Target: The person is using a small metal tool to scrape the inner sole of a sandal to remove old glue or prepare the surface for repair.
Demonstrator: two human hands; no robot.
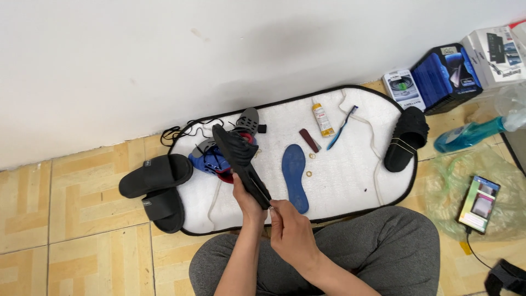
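Your left hand grips the black sole above the mat; your right hand pinches its near end. You seem mid-inspection; next calls for steady support.

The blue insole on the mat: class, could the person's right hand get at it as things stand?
Probably yes. The right hand is at the heel end of the black sole that the left hand holds, and the blue insole lies just beyond on the white mat, with nothing between.
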